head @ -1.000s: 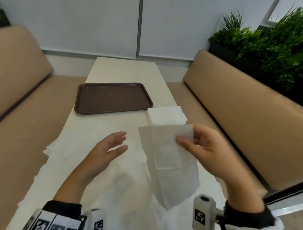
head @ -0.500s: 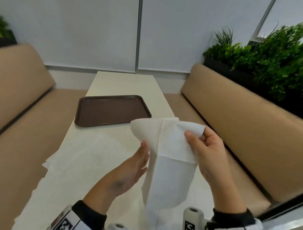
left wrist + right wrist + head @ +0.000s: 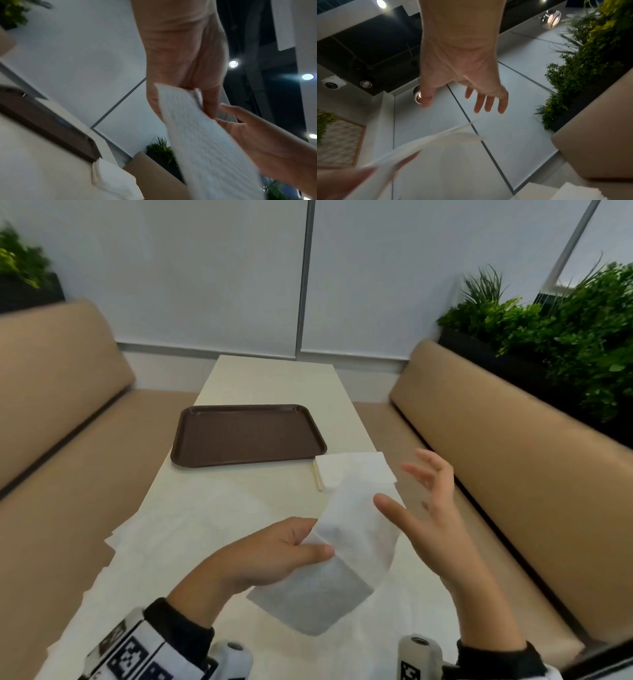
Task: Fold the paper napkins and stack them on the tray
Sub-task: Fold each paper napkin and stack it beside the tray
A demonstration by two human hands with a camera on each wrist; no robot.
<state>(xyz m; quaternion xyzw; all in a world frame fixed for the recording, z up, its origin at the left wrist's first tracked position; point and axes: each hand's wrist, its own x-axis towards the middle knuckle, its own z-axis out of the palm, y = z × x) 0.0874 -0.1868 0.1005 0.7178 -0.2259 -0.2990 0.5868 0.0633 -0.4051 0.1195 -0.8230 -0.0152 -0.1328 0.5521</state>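
A white paper napkin (image 3: pixel 346 549) hangs in the air over the near part of the table, partly folded over. My left hand (image 3: pixel 274 553) pinches its left edge between thumb and fingers; the left wrist view shows the same napkin (image 3: pixel 202 138) under that hand (image 3: pixel 185 75). My right hand (image 3: pixel 431 508) hovers just right of the napkin with fingers spread and holds nothing; in the right wrist view it (image 3: pixel 467 86) is plainly open above the napkin (image 3: pixel 436 155). The brown tray (image 3: pixel 246 434) lies bare farther up the table. A stack of folded napkins (image 3: pixel 346 469) sits by its near right corner.
Several unfolded napkins (image 3: pixel 191 525) are spread over the near left of the cream table (image 3: pixel 274 378). Tan bench seats run along both sides. Green plants (image 3: pixel 565 337) stand behind the right bench, and a white wall closes the far end.
The right hand has let go of the napkin and opened to its right. The left hand has taken the napkin by its left edge and lowered it toward the table.
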